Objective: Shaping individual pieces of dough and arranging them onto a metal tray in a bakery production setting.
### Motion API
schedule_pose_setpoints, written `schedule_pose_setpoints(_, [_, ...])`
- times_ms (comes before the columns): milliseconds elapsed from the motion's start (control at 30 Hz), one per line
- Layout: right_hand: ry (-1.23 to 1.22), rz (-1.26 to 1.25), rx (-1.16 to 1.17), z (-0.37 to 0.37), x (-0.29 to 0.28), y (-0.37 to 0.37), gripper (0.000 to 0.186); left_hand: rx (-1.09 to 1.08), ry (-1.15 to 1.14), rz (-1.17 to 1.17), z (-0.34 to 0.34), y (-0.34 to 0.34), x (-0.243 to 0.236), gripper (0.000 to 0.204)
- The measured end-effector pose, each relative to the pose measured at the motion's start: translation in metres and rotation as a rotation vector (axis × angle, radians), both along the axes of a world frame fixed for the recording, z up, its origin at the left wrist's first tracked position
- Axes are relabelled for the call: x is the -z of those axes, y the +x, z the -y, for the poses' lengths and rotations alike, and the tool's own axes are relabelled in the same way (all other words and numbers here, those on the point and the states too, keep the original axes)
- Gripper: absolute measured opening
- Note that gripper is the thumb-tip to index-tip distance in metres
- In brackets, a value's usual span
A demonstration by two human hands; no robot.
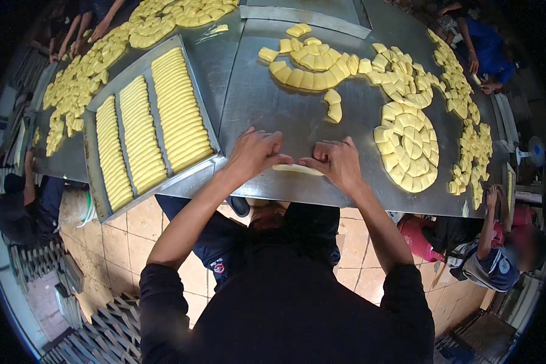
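A thin pale strip of dough [298, 170] lies crosswise on the metal table [242, 109], close to its near edge. My left hand [256, 151] is at the strip's left end, fingers curled and thumb pressed on the dough. At the other end my right hand [338, 162] has its fingers curled too, its thumb also on the strip. The two thumbs point toward each other. To the left of my hands stands a metal tray [170, 184], tilted in view, with three rows of rolled dough sticks [181, 112].
Beyond my hands lie curved rows of cut dough pieces [309, 79]. A round spiral of dough pieces [406, 147] sits to the right. More dough heaps [82, 91] lie at the far left. Another metal tray [306, 15] stands at the back. Co-workers [488, 48] surround the table.
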State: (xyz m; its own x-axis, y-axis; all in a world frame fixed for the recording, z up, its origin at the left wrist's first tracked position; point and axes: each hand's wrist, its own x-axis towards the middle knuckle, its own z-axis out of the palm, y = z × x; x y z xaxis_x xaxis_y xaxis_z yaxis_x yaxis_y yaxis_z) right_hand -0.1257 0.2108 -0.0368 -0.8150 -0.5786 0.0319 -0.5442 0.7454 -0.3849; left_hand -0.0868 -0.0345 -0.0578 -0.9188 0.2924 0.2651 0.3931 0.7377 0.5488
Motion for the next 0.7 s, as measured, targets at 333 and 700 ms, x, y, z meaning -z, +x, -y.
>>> schedule_pose_setpoints(333, [-0.053,-0.086,0.025,-0.007,0.0,0.0,0.051,-0.003,0.017,0.03,0.009,0.003,0.0,0.044])
schedule_pose_setpoints(700, [-0.017,-0.086,0.092,-0.023,-0.007,0.002,0.04,-0.049,0.067,-0.011,0.007,0.007,0.005,0.031])
